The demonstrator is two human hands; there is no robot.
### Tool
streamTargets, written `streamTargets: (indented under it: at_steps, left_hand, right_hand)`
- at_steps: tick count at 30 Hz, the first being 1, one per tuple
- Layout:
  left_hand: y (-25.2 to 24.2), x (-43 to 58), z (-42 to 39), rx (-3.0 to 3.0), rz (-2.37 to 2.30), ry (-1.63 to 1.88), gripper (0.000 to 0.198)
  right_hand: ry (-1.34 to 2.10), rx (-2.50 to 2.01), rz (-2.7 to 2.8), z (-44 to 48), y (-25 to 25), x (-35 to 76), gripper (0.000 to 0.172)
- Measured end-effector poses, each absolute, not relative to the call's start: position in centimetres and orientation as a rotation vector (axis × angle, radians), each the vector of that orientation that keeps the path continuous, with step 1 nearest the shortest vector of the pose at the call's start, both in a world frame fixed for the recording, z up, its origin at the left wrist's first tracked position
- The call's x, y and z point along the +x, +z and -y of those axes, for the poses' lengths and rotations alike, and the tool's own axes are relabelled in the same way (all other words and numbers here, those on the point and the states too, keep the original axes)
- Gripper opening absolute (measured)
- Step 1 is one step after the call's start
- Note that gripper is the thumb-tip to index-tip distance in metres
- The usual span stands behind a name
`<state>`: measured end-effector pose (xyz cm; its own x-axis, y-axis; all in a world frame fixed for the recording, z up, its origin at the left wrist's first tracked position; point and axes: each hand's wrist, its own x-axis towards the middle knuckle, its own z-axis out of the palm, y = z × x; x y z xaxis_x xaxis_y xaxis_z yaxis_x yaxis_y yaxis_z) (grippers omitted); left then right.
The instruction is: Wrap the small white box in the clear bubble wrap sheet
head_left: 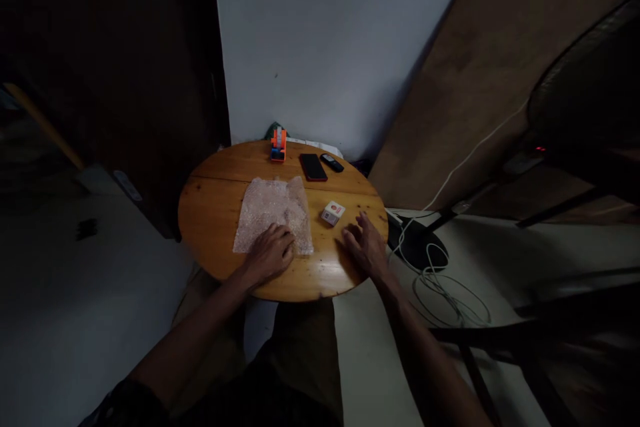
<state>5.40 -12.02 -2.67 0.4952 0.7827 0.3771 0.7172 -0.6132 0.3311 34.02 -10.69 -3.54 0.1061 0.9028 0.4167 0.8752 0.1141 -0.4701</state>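
On wooden surface (210, 213), bubble wrap (267, 205) lies spread under left grip (271, 253); cannot tell whether pinching it. Right grip (367, 245) open, empty, near small box (333, 213) right of wrap. Step seems steadying wrap; lifting box would call for shift left, then closing.

a dim room that looks like part of a home: a small round wooden table (210, 213) stands by a plain, pale wall (320, 47), a phone (313, 167) lying on it; to the right, a large brown board (460, 93) leans, and a loose white cable (431, 271) coils on the bare floor (365, 347).
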Motion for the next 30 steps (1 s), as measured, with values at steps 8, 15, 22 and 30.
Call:
streamTargets:
  at_steps: [8, 15, 22, 30]
  left_hand:
    - [-2.1, 5.3, 12.2, 2.598, -1.317, 0.726, 0.020]
    - [-2.1, 5.3, 12.1, 2.607, -1.348, 0.705, 0.019]
    - [-2.1, 5.3, 12.1, 2.578, -1.343, 0.749, 0.020]
    - [-1.7, 5.2, 12.2, 2.567, -1.341, 0.730, 0.020]
  right_hand:
    - [-0.085, -1.791, 1.774, 13.8, -5.4, 33.0, 0.047]
    - [-0.012, -1.781, 1.738, 13.6, -4.7, 32.9, 0.042]
    - [0.013, -1.756, 1.713, 13.7, -4.5, 32.6, 0.039]
    - [0.015, -1.774, 1.734, 13.7, -4.0, 32.4, 0.035]
